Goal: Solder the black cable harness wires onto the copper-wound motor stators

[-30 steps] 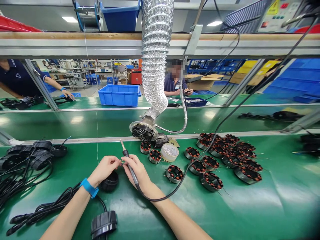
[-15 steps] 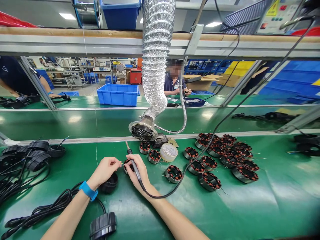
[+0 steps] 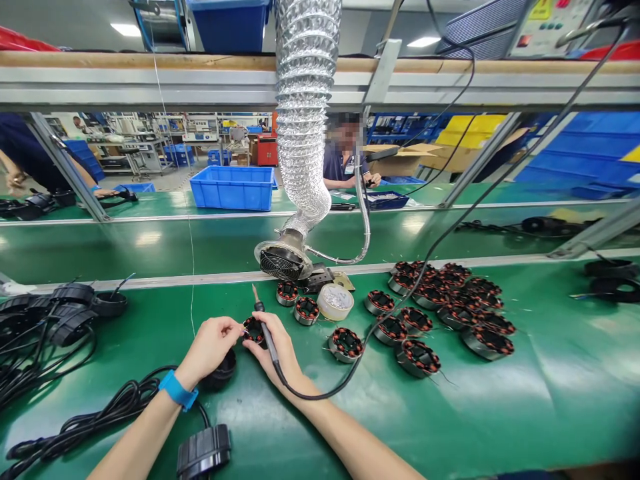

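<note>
A motor stator with copper windings and a black core sits on the green bench between my hands. My left hand is closed in a pinch at the stator's left edge, on what looks like a thin wire end. A soldering iron rests in my right hand, its tip pointing up and away from the stator. The thumb and fingers of that hand also curl around the stator's right side. Just below my left wrist lies a round black housing, partly hidden by the hand.
Many more stators are grouped to the right. A tub of solder-like material stands under the fume duct. Black cables and housings lie left; another black cap is in front. The iron's cord crosses the bench. A co-worker sits opposite.
My left fingertips have come in closer to the stator's edge. My right fingers have opened a little around it, showing more of the stator. The view has shifted slightly.
</note>
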`<act>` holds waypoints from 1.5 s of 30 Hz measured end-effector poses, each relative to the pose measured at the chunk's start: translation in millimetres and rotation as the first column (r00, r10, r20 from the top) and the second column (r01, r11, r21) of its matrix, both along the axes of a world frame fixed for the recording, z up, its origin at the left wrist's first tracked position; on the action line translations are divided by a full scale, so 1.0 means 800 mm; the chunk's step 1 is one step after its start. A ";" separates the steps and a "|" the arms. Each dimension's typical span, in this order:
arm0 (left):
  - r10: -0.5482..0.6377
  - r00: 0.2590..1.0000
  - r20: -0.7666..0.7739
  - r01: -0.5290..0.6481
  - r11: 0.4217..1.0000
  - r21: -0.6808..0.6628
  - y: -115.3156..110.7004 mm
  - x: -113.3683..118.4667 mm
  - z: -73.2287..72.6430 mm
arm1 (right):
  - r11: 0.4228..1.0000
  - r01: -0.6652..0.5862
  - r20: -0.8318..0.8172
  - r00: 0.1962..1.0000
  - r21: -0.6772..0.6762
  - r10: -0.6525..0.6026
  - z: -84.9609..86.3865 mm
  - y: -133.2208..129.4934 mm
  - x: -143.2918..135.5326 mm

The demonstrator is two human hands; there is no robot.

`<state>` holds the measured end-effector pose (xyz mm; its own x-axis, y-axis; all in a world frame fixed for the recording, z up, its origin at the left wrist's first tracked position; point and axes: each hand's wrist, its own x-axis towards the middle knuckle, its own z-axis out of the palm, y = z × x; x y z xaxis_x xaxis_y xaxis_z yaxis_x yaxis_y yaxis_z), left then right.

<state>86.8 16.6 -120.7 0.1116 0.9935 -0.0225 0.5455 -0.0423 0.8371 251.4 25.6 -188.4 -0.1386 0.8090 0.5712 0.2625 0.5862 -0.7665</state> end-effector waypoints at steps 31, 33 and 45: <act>0.036 0.999 -0.013 -0.036 0.999 -0.038 0.007 -0.011 0.001 | 0.992 0.122 -0.112 0.987 0.019 -0.119 0.037 -0.032 0.018; 0.035 0.999 -0.011 -0.036 0.999 -0.037 0.007 -0.011 0.001 | 0.995 0.101 -0.135 0.986 -0.013 -0.102 0.036 -0.032 0.017; 0.020 0.999 -0.025 -0.021 0.999 -0.038 0.008 -0.013 -0.004 | 0.984 0.102 -0.311 0.939 -0.144 -0.143 0.033 -0.028 0.019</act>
